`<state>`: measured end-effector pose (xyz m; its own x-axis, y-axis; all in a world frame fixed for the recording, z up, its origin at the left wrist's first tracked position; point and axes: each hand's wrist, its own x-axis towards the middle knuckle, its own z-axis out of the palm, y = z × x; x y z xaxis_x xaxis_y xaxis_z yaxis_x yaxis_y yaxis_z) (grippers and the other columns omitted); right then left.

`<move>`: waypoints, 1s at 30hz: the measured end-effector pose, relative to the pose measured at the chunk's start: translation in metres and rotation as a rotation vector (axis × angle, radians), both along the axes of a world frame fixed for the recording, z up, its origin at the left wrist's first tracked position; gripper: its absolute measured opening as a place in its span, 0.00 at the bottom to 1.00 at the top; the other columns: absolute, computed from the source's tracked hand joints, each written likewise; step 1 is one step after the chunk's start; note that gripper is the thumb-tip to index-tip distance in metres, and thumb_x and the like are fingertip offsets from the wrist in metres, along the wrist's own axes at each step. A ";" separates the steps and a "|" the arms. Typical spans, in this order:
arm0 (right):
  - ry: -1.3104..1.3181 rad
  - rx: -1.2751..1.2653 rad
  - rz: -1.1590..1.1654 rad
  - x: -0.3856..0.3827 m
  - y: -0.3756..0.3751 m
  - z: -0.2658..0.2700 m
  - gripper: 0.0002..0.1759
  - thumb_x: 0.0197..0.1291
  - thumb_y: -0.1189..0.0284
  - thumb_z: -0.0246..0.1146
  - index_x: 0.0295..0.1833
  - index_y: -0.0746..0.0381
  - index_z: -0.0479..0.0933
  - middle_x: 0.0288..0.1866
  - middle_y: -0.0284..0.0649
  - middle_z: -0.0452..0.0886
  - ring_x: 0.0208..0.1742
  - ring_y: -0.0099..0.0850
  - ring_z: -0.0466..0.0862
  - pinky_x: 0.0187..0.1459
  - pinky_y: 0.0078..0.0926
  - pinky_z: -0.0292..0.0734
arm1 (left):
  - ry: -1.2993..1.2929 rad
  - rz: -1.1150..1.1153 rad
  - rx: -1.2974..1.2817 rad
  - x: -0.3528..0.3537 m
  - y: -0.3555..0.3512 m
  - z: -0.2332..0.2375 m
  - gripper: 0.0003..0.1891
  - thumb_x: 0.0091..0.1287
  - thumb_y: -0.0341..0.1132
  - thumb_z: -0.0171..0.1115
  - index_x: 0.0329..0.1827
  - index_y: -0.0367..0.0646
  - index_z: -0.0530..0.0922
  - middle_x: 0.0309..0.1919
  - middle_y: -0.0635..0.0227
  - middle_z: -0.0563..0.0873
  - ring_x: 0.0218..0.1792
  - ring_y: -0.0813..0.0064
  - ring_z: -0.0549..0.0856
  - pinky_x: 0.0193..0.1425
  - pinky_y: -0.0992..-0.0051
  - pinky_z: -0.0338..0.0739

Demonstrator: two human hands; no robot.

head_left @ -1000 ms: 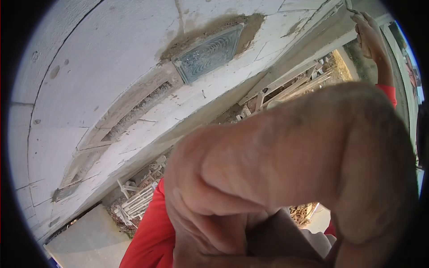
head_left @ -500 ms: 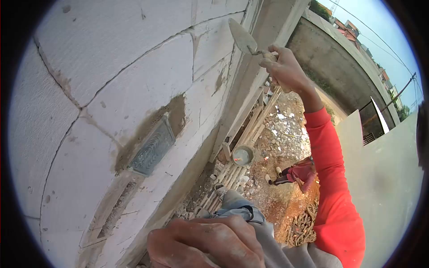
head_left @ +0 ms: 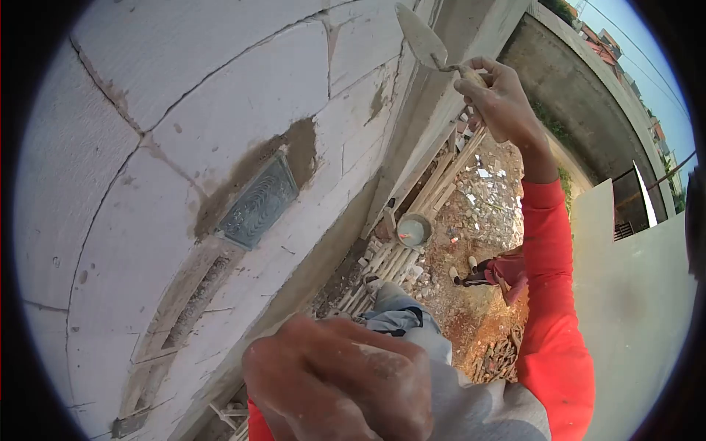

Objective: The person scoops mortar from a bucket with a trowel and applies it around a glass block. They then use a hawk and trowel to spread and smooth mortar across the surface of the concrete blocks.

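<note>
My right hand [head_left: 504, 99], at the end of a red sleeve, is closed around the handle of a trowel [head_left: 421, 38]. The trowel's pointed blade is raised up and left, near the concrete column beside the wall. Close to the camera at the bottom, my left hand [head_left: 338, 375] is curled with its knuckles up; whatever its fingers may hold is hidden. Beyond it, a grey-blue rectangular panel with a swirl pattern [head_left: 260, 203] is set in the pale block wall [head_left: 243, 95]. Darker mortar [head_left: 298, 147] surrounds part of the panel. Neither hand touches it.
A narrow channel [head_left: 195, 301] is cut in the wall below the panel. Far below lie a round bucket [head_left: 414, 231], bamboo poles [head_left: 386, 261] and rubble. Another person in a dark red top [head_left: 507, 273] is on the ground. A concrete column [head_left: 419, 125] edges the wall.
The view has shifted, so the wall panel and bucket sit differently in the frame. My right hand still grips the trowel, now slightly higher and farther right. My left hand stays curled.
</note>
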<state>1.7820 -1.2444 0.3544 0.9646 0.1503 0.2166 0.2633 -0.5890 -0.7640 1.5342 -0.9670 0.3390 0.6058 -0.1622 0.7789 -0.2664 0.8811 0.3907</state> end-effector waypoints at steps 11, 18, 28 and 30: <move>-0.503 0.178 0.057 0.012 0.040 -0.013 0.25 0.79 0.56 0.67 0.72 0.60 0.83 0.42 0.33 0.87 0.31 0.15 0.72 0.32 0.18 0.69 | -0.077 0.011 0.352 0.014 -0.006 -0.008 0.12 0.73 0.30 0.74 0.31 0.44 0.80 0.25 0.62 0.84 0.20 0.70 0.81 0.25 0.69 0.77; -0.810 0.263 -0.046 0.033 0.122 0.033 0.24 0.78 0.59 0.64 0.66 0.67 0.83 0.41 0.45 0.91 0.37 0.33 0.87 0.46 0.35 0.81 | -0.235 -0.324 0.713 0.029 -0.037 -0.045 0.12 0.73 0.30 0.74 0.31 0.43 0.80 0.26 0.62 0.84 0.20 0.71 0.82 0.25 0.70 0.78; -1.039 0.237 -0.079 0.085 0.154 0.059 0.23 0.76 0.58 0.63 0.62 0.66 0.85 0.40 0.49 0.92 0.44 0.46 0.91 0.53 0.41 0.83 | -0.290 -0.419 0.756 0.039 -0.035 -0.050 0.12 0.73 0.31 0.74 0.31 0.43 0.80 0.26 0.62 0.85 0.21 0.72 0.82 0.26 0.71 0.78; -0.907 0.259 -0.199 0.108 0.140 0.070 0.23 0.76 0.58 0.63 0.60 0.66 0.86 0.43 0.52 0.92 0.47 0.48 0.92 0.56 0.41 0.83 | -0.293 -0.434 0.748 0.039 -0.034 -0.052 0.12 0.73 0.31 0.74 0.32 0.43 0.80 0.26 0.62 0.85 0.21 0.72 0.82 0.26 0.71 0.78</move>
